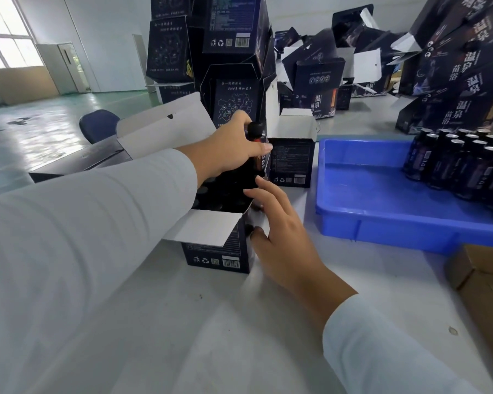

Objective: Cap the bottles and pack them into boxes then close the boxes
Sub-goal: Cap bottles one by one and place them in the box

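Note:
An open dark blue box (219,253) stands on the white table, its white flaps spread. Black caps of packed bottles show inside it. My left hand (234,149) grips a dark capped bottle (256,137) by its upper part, over the far end of the box. My right hand (279,237) rests with spread fingers against the box's right side and its small side flap. A blue tray (382,211) to the right holds several dark bottles (464,163) with silvery tops at its far right corner.
Stacks of closed dark boxes (228,52) rise right behind the open box. More open boxes (319,78) lie scattered at the back. Another small open box (292,155) stands beside the bottle. A brown cardboard carton (484,282) sits at the right edge. A blue chair (97,125) stands on the left.

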